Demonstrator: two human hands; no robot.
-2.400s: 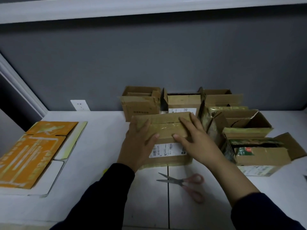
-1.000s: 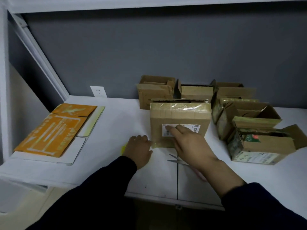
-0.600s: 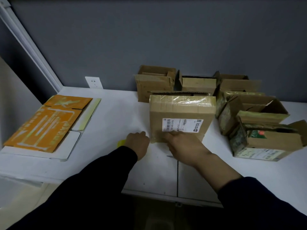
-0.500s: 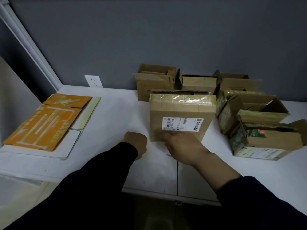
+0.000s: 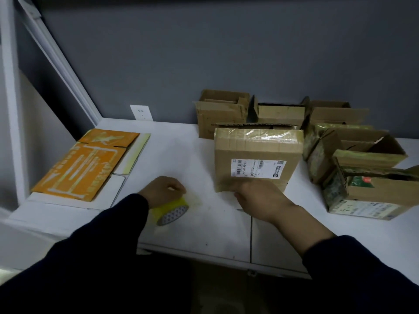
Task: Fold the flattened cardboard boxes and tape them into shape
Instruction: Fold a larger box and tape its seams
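Note:
A brown cardboard box [image 5: 258, 152] stands on the white table [image 5: 181, 155], its top sealed with glossy tape and a white barcode label on its front. My right hand [image 5: 260, 198] grips the box's lower front edge. My left hand [image 5: 163, 191] is closed over a yellow tape roll [image 5: 172, 210] lying on the table to the left of the box. Flattened orange cardboard [image 5: 84, 164] lies on white sheets at the far left.
Several open folded boxes [image 5: 221, 112] line the grey back wall and fill the table's right side [image 5: 367, 191]. A wall socket [image 5: 141, 112] sits at the back left. A slanted white frame [image 5: 56, 57] rises at left. The table's front edge runs below my forearms.
The box went from lying under both hands to standing upright. My left hand left it, moved left and closed on the tape roll. My right hand slid down to its lower edge, hiding the scissors.

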